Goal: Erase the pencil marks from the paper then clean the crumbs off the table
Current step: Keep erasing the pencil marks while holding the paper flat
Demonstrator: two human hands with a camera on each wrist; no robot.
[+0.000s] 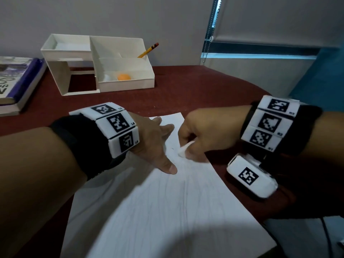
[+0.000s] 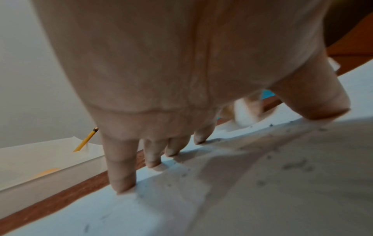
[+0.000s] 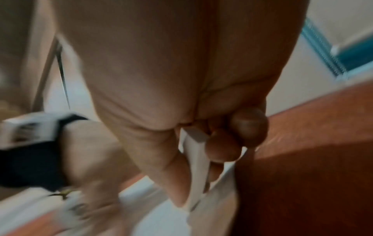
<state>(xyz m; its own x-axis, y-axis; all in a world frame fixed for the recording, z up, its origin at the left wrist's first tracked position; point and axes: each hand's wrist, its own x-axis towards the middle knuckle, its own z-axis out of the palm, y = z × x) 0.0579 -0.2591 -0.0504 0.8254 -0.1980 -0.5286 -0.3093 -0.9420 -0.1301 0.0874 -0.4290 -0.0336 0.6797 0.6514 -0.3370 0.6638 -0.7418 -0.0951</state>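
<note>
A white sheet of paper [image 1: 163,211] with faint pencil lines lies on the dark red table [image 1: 186,90]. My left hand [image 1: 158,140] lies spread on the sheet's far part, fingertips [image 2: 123,185] and thumb pressing it flat. My right hand [image 1: 202,135] pinches a white eraser [image 1: 183,148] between thumb and fingers, its lower end on the paper near the far right edge. In the right wrist view the eraser [image 3: 194,172] is blurred. Dark eraser crumbs [image 2: 296,166] are scattered over the paper [image 2: 262,199].
A white desk organizer [image 1: 96,64] stands at the back, holding a yellow pencil [image 1: 148,50] and an orange ball [image 1: 123,77]. A stack of books [image 1: 16,82] lies at the far left. A window blind with a bead chain [image 1: 206,45] hangs at the back right.
</note>
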